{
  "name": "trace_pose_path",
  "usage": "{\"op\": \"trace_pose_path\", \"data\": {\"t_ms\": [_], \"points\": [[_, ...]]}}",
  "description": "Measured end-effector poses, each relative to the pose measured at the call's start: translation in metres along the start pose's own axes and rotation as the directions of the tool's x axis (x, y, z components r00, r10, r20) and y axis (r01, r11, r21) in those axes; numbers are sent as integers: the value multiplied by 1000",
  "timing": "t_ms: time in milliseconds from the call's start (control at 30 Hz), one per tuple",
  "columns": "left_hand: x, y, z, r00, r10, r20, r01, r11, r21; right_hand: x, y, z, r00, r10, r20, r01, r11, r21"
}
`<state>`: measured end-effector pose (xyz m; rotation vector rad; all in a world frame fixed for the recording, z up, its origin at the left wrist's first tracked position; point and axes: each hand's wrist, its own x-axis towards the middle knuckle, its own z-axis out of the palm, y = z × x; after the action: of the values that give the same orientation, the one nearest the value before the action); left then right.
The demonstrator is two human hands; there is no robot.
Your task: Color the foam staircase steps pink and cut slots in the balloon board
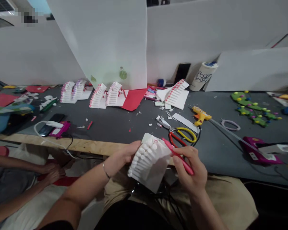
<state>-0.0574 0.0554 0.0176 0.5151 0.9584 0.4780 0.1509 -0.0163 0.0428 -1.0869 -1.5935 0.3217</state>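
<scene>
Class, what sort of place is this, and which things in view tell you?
Probably a craft workshop: a yellow glue gun, open pliers and white paper scraps lie on a grey worktable.

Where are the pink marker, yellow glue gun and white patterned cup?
Pink marker [187,166]: head view, barrel's lower part.
Yellow glue gun [201,115]: head view, middle of its body.
White patterned cup [202,76]: head view, printed side.

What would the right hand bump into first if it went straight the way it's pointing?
Most likely the white card piece in the left hand. The fingers of the right hand, around a pink pen, point toward its side, though depth makes the gap hard to judge.
</scene>
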Motion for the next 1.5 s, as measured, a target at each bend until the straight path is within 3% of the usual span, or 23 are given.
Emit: {"op": "trace_pose_path", "data": {"t_ms": [67,133,200,300,400,500,600,700,733,767,800,833,900,1000,1100,1333,1400,1500], "points": [[10,30,-18,999,-35,36,29,986,165,8,8,13,996,75,-57,-73,997,32],[20,58,-34,1000,-6,8,4,971,240,15,18,27,983,171,-61,-167,984,70],[30,83,-45,999,14,-37,4,899,439,20,26,40,964,264,-40,-257,958,125],[44,108,-51,998,2,-68,44,740,671,27,37,56,925,381,-16,-367,901,233],[55,127,-48,996,26,-91,52,651,757,36,45,66,890,456,10,-435,842,321],[57,150,-44,980,153,-128,21,560,829,48,52,71,862,506,12,-473,796,377],[42,164,-38,911,387,-143,-67,481,874,62,58,73,839,543,-20,-489,771,407],[16,139,-29,764,638,-101,-191,372,908,75,63,74,815,574,-79,-494,760,422],[7,120,-27,644,765,4,-274,226,935,80,64,74,807,583,-95,-495,756,429],[1,99,-26,580,799,157,-343,65,937,84,65,75,802,589,-103,-495,750,439],[-4,76,-25,565,753,336,-423,-86,902,87,66,77,800,592,-98,-495,744,449],[-7,53,-25,562,635,530,-525,-221,822,90,67,78,803,590,-85,-494,738,459],[-5,17,-28,470,345,812,-639,-502,583,95,69,83,814,578,-55,-484,728,485],[6,-5,-34,408,159,899,-586,-709,391,98,70,91,828,557,-63,-449,726,522],[15,-2,-35,410,168,896,-551,-737,390,97,70,98,821,562,-98,-443,736,511],[21,3,-30,489,169,856,-630,-611,480,97,70,99,820,565,-87,-493,776,392],[17,2,-29,462,203,863,-647,-588,485,101,70,98,825,560,-73,-508,794,335],[0,14,-25,386,262,885,-677,-572,464,106,68,97,816,572,-78,-530,796,293]]}}
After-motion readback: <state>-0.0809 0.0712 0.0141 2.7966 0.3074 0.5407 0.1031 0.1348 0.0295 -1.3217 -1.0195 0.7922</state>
